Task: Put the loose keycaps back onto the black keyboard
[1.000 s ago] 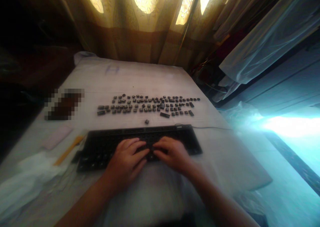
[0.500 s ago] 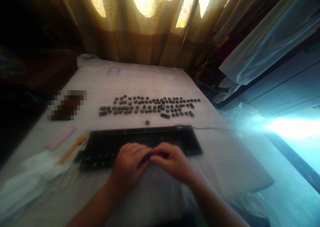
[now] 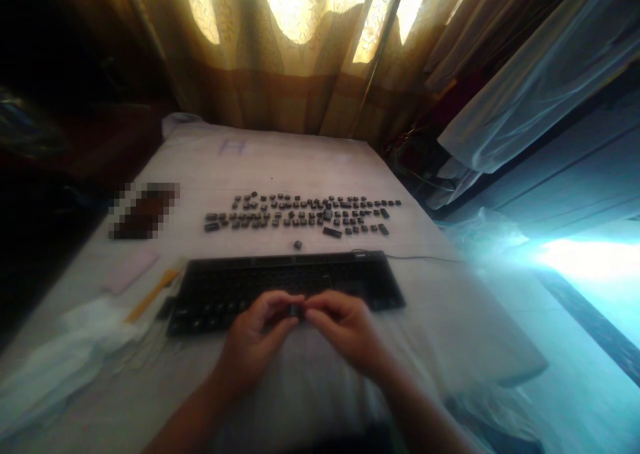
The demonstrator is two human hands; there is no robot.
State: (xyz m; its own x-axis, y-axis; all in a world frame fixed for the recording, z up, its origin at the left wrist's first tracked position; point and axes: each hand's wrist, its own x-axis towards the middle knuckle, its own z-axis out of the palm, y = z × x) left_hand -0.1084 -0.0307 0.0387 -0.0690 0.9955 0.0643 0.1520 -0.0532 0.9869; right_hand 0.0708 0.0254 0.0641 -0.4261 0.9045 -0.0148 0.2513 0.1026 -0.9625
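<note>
Patterned curtains (image 3: pixel 305 91), backlit by a window, are seen at 12 o'clock in the head view, beyond a table covered with a pale cloth (image 3: pixel 430 347). Clock directions are given from the centre of the black keyboard (image 3: pixel 240 281), which is laid flat on the cloth just beyond the hands. Its cable (image 3: pixel 430 258) is led off toward 3 o'clock.

At the keyboard's near edge, a small dark piece (image 3: pixel 295 311) is held raised between the hands. By the left hand (image 3: pixel 253 331) it is pinched between thumb and fingertips. By the right hand (image 3: pixel 345 321) thumb and fingers are brought together right beside it — whether the piece is gripped or merely touched by them cannot be told.

Loose key caps (image 3: pixel 300 222) are set out in uneven rows at 12 o'clock; one single cap (image 3: pixel 298 245) is placed apart, nearer the keyboard. At 9 o'clock, a yellow stick (image 3: pixel 153 296) and a pink pad (image 3: pixel 131 270) are found; at 10 o'clock, a pixelated object (image 3: pixel 145 211); at 8 o'clock, a crumpled white cloth (image 3: pixel 65 351).
</note>
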